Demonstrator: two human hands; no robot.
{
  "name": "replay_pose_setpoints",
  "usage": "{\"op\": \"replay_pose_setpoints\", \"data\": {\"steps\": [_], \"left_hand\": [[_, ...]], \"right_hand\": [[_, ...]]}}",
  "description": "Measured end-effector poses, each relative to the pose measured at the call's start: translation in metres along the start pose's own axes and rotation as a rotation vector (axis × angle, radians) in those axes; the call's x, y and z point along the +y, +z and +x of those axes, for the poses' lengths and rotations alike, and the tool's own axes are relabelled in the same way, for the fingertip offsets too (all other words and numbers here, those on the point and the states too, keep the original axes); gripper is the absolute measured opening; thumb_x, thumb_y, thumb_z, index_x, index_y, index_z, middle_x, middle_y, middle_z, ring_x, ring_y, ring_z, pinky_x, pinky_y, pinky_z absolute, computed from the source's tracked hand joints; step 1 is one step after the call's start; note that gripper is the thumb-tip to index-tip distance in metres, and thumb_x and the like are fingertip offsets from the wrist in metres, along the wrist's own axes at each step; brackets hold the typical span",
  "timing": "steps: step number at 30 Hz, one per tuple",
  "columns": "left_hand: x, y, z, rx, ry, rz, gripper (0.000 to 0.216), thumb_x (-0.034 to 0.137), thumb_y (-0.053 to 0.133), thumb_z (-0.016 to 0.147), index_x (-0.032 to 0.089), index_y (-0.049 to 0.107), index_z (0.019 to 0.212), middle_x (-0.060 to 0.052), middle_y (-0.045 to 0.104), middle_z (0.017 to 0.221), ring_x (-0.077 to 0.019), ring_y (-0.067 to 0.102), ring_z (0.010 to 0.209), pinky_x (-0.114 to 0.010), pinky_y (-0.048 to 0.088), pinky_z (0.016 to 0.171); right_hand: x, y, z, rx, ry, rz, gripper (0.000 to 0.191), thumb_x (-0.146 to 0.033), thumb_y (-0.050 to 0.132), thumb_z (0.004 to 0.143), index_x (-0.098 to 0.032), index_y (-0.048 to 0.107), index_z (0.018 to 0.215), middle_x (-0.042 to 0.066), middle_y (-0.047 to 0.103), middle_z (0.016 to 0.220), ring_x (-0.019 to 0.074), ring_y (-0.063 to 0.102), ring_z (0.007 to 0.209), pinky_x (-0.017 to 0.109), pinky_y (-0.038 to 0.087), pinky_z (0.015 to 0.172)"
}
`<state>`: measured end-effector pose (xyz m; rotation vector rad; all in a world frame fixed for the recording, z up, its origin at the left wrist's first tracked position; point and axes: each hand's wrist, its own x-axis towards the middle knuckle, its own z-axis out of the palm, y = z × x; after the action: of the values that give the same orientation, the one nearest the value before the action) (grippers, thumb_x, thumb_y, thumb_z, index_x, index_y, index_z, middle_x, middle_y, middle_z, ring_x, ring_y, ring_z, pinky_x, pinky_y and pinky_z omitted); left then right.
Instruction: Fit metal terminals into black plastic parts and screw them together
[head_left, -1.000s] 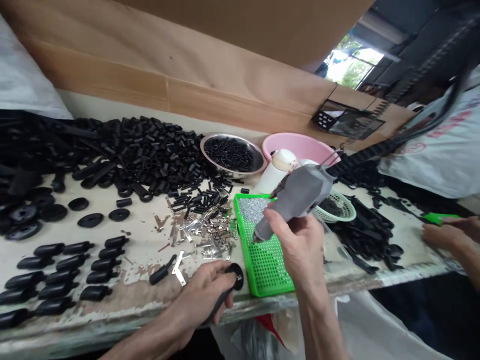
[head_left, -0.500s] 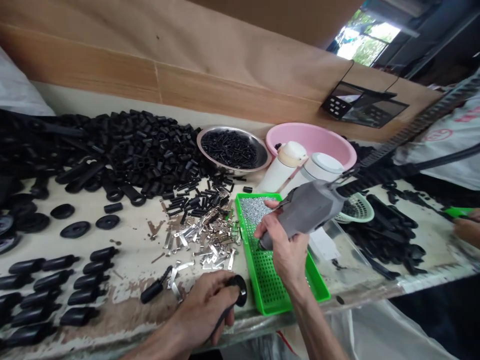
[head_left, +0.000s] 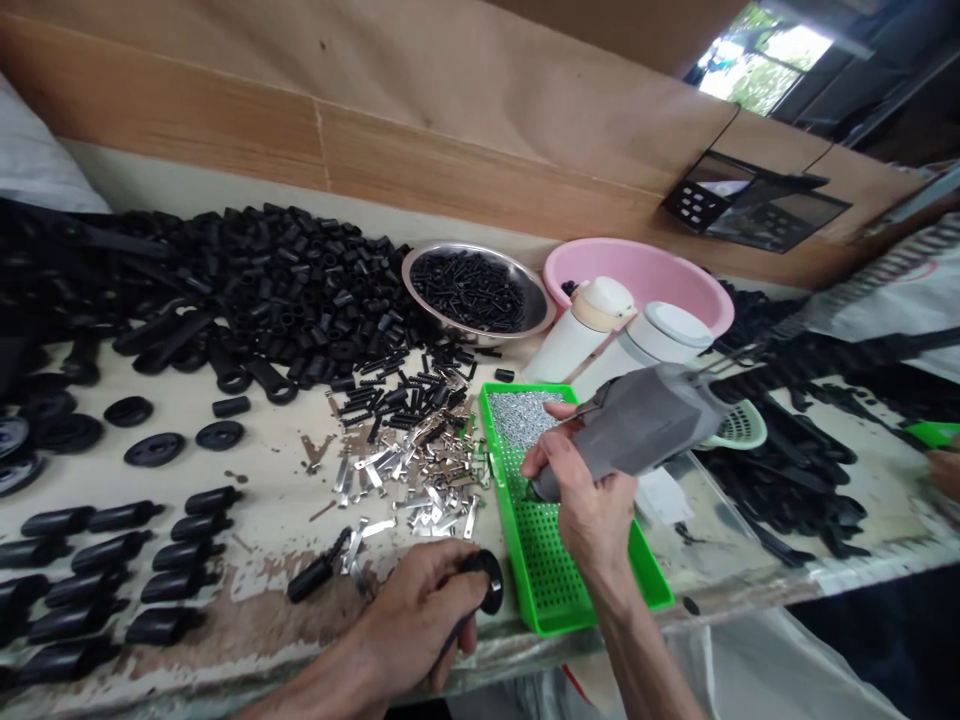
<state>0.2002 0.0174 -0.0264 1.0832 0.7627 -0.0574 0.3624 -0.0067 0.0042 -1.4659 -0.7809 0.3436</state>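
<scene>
My left hand [head_left: 427, 615] is closed around a black plastic part [head_left: 491, 582]; its round end pokes out past the thumb, while most of it is hidden in the palm. In my right hand [head_left: 589, 500] is a grey power screwdriver [head_left: 645, 425], gripped by its body and tilted nose-down to the left. The tool's nose hovers over a green perforated tray [head_left: 551, 590] with a heap of small silvery screws [head_left: 525, 415] at its far end. Left of the tray lie loose metal strips [head_left: 427, 495] and thin black toothed pieces [head_left: 401, 395].
Rows of black cylinders [head_left: 161, 625] lie at left, below a large pile of black tubes [head_left: 300, 290]. Behind the tray stand a steel bowl [head_left: 544, 320], a pink basin [head_left: 637, 255] and two white bottles [head_left: 562, 345]. Another person's hand [head_left: 946, 470] shows at the right edge.
The view has shifted slightly, so most things appear a little further right. Both hands keep their holds, the screwdriver still over the tray.
</scene>
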Motion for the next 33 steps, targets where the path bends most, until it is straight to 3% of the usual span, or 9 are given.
{"op": "replay_pose_setpoints", "data": {"steps": [4,9,15,22,28,33], "left_hand": [[0.002,0.0,-0.002,-0.012,0.008,-0.042,0.024,0.036,0.047,0.083,0.014,0.056,0.086,0.004,0.054,0.055,-0.0025,0.035,0.031,-0.016,0.02,0.034],[0.005,0.001,-0.003,0.003,0.02,-0.055,0.019,0.032,0.047,0.082,0.014,0.054,0.081,0.004,0.052,0.053,-0.003,0.034,0.031,-0.016,0.021,0.032],[0.002,0.002,-0.003,0.004,0.061,-0.062,0.018,0.03,0.046,0.082,0.014,0.054,0.078,0.003,0.051,0.053,-0.0035,0.034,0.032,-0.016,0.023,0.032],[0.004,0.003,-0.004,0.028,0.044,-0.049,0.019,0.029,0.046,0.083,0.013,0.056,0.083,0.004,0.048,0.053,-0.0043,0.034,0.034,-0.017,0.026,0.033],[0.006,0.004,-0.005,0.045,0.056,-0.07,0.018,0.031,0.047,0.083,0.014,0.055,0.08,0.004,0.047,0.054,-0.0054,0.034,0.039,-0.016,0.026,0.034],[0.003,0.003,-0.003,-0.007,0.045,-0.055,0.02,0.032,0.047,0.083,0.014,0.056,0.081,0.005,0.047,0.052,-0.0042,0.032,0.034,-0.016,0.023,0.033]], "right_hand": [[-0.02,0.002,-0.005,0.097,-0.037,0.148,0.028,-0.03,0.064,0.078,-0.015,0.059,0.101,-0.005,0.054,0.053,0.0123,0.053,0.047,0.028,0.042,0.05],[-0.04,0.008,-0.029,-0.066,0.027,0.363,0.026,-0.034,0.059,0.081,-0.021,0.056,0.103,-0.006,0.05,0.056,0.0106,0.049,0.044,0.027,0.043,0.045],[-0.027,0.011,-0.052,-0.138,0.034,0.301,0.028,-0.028,0.054,0.084,-0.023,0.053,0.112,-0.006,0.052,0.06,0.0129,0.054,0.052,0.03,0.045,0.052],[-0.019,0.016,-0.051,-0.136,0.032,0.332,0.024,-0.025,0.053,0.086,-0.022,0.054,0.11,-0.006,0.053,0.06,0.0107,0.053,0.051,0.028,0.044,0.053],[-0.011,0.02,-0.056,-0.163,0.0,0.392,0.011,-0.023,0.055,0.086,-0.024,0.054,0.097,-0.007,0.052,0.056,0.0089,0.051,0.046,0.024,0.041,0.046],[-0.017,0.013,-0.044,-0.268,0.039,0.364,0.017,-0.026,0.055,0.083,-0.022,0.055,0.099,-0.007,0.052,0.055,0.0103,0.052,0.044,0.026,0.043,0.045]]}}
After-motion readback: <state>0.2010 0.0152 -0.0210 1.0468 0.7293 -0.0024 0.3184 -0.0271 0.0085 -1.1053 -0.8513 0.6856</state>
